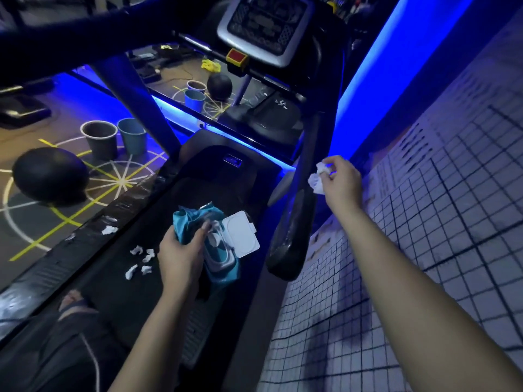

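Note:
My left hand [181, 254] grips a teal pack of wet wipes [219, 261] over the black treadmill belt [135, 284]. The pack's white flip lid [243, 236] stands open. My right hand [341, 181] pinches a crumpled white wipe [318, 179] right beside the treadmill's dark right handrail [294, 222]. Several crumpled white wipe scraps [140, 260] lie on the belt to the left of my left hand, and one more scrap [109, 230] lies on the left side rail.
The treadmill console [268, 24] with a red stop button [236, 56] is ahead. A white tiled wall [424, 250] runs along the right, under a blue light strip [396, 66]. Left on the floor are a black ball [51, 176] and two buckets [113, 138]; a mirror repeats them.

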The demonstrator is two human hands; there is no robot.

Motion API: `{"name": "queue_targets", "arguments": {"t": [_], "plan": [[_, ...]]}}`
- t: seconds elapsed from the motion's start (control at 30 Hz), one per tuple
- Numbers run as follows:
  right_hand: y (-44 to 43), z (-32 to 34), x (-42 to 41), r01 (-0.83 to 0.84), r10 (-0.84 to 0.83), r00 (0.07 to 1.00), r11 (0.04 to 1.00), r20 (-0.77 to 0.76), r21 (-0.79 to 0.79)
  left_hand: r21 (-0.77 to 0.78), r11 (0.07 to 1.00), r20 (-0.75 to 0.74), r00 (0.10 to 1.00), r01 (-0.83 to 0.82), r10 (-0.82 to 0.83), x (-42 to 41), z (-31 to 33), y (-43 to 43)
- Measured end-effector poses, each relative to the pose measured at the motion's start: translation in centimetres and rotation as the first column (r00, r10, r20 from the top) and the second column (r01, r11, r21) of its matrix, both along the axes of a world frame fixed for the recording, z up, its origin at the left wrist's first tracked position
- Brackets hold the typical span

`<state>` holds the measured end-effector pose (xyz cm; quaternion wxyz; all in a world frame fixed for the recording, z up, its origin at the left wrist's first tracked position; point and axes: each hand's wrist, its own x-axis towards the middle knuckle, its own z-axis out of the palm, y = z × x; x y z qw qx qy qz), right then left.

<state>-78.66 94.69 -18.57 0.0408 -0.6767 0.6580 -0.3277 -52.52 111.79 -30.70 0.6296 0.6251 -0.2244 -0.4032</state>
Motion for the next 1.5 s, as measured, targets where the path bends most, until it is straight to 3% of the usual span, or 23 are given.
{"name": "queue_targets", "arguments": {"t": [0.3, 0.43, 0.67, 0.8, 0.87, 0.93, 1.0, 1.07, 1.13, 1.23, 1.5], "plan": [[-1.6, -0.5, 0.7, -0.212, 0.302, 0.918, 0.921, -0.258, 0.326, 0.027, 0.998, 0.049, 0.998, 0.048, -0.05, 0.9, 0.6, -4.2], [1.5, -0.5, 1.6, -0.325, 0.44, 0.843, 0.876, -0.311, 0.356, 0.04, 0.997, 0.05, 0.997, 0.062, -0.064, 0.9, 0.5, -5.9], [6.8, 0.6, 1.9, -0.323, 0.449, 0.855, 0.852, -0.259, 0.413, 0.052, 0.995, 0.101, 0.991, 0.085, -0.09, 1.6, 0.1, -8.0], [9.1, 2.8, 2.0, -0.392, 0.526, 0.844, 0.739, -0.107, 0.548, 0.066, 0.994, 0.105, 0.99, 0.085, -0.092, 1.6, -0.5, -8.3], [8.6, 4.1, 1.8, -0.459, 0.458, 0.879, 0.739, 0.132, 0.493, 0.073, 0.992, 0.113, 0.988, 0.099, -0.107, 1.2, -0.7, -8.5], [6.5, 4.9, 1.5, -0.404, 0.315, 0.907, 0.839, 0.28, 0.364, 0.087, 0.991, 0.104, 0.988, 0.101, -0.11, 0.8, -0.7, -8.4], [3.8, 4.3, 1.3, -0.276, 0.221, 0.954, 0.911, 0.201, 0.308, 0.086, 0.991, 0.102, 0.988, 0.107, -0.116, 0.4, -0.4, -8.3], [1.7, 3.0, 1.3, -0.171, 0.198, 0.978, 0.943, -0.066, 0.285, 0.077, 0.99, 0.099, 0.987, 0.116, -0.124, 0.1, -0.3, -8.1], [1.2, 1.6, 1.5, -0.168, 0.242, 0.948, 0.932, -0.205, 0.322, 0.067, 0.991, 0.093, 0.988, 0.12, -0.126, -0.2, -0.2, -8.1], [3.1, 0.7, 1.5, -0.217, 0.3, 0.936, 0.904, -0.185, 0.368, 0.056, 0.99, 0.097, 0.986, 0.131, -0.136, -0.4, -0.3, -8.1], [12.8, -0.4, 1.8, -0.39, 0.436, 0.893, 0.875, -0.116, 0.287, 0.097, 0.987, 0.056, 0.989, 0.13, -0.136, -1.3, -1.2, -8.1]]}}
